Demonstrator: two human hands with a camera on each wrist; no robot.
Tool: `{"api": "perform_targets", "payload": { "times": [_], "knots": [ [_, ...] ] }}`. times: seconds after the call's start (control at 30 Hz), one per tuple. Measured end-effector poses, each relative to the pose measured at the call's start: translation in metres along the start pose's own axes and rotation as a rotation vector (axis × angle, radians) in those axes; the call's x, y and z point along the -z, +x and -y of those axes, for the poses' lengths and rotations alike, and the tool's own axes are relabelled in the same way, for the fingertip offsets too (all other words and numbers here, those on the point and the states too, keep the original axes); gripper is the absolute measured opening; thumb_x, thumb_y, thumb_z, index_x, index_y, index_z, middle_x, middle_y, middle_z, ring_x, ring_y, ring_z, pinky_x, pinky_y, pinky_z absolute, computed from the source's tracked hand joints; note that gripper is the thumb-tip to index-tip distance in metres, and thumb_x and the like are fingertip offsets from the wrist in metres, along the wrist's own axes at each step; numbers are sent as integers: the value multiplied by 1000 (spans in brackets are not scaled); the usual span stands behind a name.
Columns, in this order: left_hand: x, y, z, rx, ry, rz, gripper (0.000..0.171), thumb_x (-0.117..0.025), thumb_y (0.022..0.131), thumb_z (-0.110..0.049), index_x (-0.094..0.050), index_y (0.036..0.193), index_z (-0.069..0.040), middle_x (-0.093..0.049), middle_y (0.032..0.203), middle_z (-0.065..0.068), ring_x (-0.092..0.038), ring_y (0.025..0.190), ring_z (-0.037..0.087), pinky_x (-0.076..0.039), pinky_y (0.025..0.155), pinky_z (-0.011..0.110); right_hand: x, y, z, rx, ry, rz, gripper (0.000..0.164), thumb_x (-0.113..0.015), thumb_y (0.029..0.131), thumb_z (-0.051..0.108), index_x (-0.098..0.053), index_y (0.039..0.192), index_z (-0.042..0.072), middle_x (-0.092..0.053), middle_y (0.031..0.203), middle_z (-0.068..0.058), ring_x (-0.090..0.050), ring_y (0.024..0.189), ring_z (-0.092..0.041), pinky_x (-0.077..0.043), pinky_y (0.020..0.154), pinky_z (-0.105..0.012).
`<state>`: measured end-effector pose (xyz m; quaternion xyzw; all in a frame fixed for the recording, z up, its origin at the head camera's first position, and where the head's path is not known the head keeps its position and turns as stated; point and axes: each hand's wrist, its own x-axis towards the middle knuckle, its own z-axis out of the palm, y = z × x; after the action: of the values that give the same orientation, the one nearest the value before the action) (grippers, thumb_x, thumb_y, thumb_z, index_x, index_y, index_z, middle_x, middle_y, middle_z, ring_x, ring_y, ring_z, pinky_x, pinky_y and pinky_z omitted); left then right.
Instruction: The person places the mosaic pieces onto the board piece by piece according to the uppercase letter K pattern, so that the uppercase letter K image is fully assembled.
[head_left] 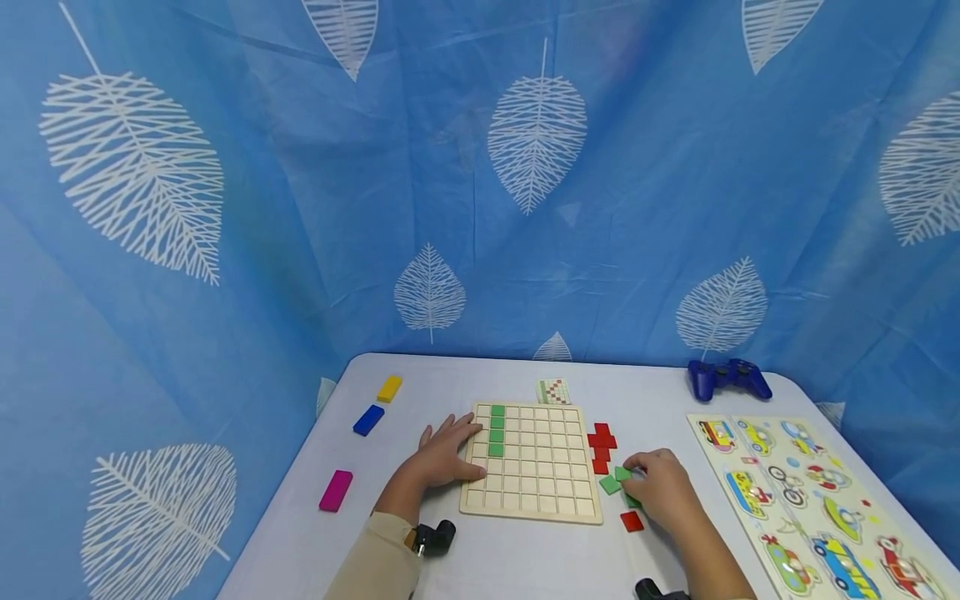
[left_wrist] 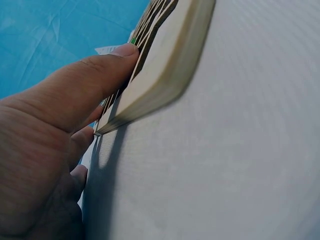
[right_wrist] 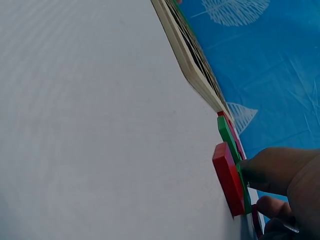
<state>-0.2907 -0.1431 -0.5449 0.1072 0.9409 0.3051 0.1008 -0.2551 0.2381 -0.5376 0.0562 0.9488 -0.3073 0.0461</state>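
Observation:
A square wooden grid board (head_left: 532, 483) lies on the table, with a short column of green tiles (head_left: 497, 435) set in its second column from the left. My left hand (head_left: 446, 454) rests on the board's left edge, fingers spread; in the left wrist view the thumb (left_wrist: 112, 65) lies over the board's rim. To the right of the board, my right hand (head_left: 663, 487) pinches a green tile (head_left: 622, 472) between thumb and forefinger, among other loose green tiles. Its thumb (right_wrist: 270, 167) touches green in the right wrist view, where the other fingertips are partly hidden. A red tile (head_left: 632, 521) lies close by.
More red tiles (head_left: 602, 442) lie along the board's right side. A small pattern card (head_left: 555, 391) sits behind it. Yellow (head_left: 389, 388), blue (head_left: 368, 420) and magenta (head_left: 335, 491) blocks lie left. A game controller (head_left: 727, 379) and a vehicle puzzle board (head_left: 810, 492) are right.

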Motion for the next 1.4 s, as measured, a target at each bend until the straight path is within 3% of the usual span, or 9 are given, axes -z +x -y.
{"api": "perform_targets", "payload": {
  "times": [0.27, 0.5, 0.67, 0.87, 1.1, 1.4],
  "knots": [
    [1, 1, 1, -6, 11, 5, 88, -87, 81, -49, -49, 157, -24, -29, 173, -1, -11, 163, 34, 1, 128, 66, 1, 2, -1, 2, 31, -3, 28, -80, 89, 21, -73, 110, 3, -60, 114, -19, -57, 102, -30, -57, 96, -53],
    [1, 1, 2, -14, 17, 3, 89, -87, 81, -50, -49, 157, -25, -29, 173, -1, -12, 163, 34, 0, 128, 66, -1, 1, 5, 21, 68, -26, 32, -79, 91, 24, -69, 114, 5, -67, 113, -13, -58, 100, -28, -57, 92, -51],
    [1, 0, 2, -12, 11, 3, 89, -88, 81, -49, -49, 157, -24, -29, 173, 0, -12, 163, 34, 0, 128, 66, -7, -1, 18, 49, 91, -35, 31, -78, 92, 23, -68, 116, 7, -69, 117, -10, -58, 100, -26, -56, 87, -46],
    [1, 0, 1, -13, 4, 1, 89, -88, 81, -49, -49, 157, -23, -29, 173, 0, -11, 163, 34, 1, 128, 67, -17, -4, 36, 99, 103, -60, 26, -80, 91, 23, -68, 110, 11, -66, 107, -6, -56, 89, -21, -47, 71, -33],
    [2, 0, 0, -7, 0, 2, 89, -88, 81, -48, -49, 157, -23, -29, 173, 1, -11, 163, 34, 1, 128, 67, -32, -7, 57, 151, 126, -81, 27, -81, 89, 21, -70, 111, 11, -65, 101, -3, -57, 92, -20, -50, 77, -33],
    [2, 0, 0, -4, -3, 1, 90, -89, 80, -48, -49, 157, -24, -29, 173, 1, -11, 163, 34, 1, 128, 67, -53, -10, 81, 217, 186, -81, 18, -81, 88, 19, -71, 103, 16, -65, 99, 2, -58, 86, -16, -52, 74, -28]
  ]
}}
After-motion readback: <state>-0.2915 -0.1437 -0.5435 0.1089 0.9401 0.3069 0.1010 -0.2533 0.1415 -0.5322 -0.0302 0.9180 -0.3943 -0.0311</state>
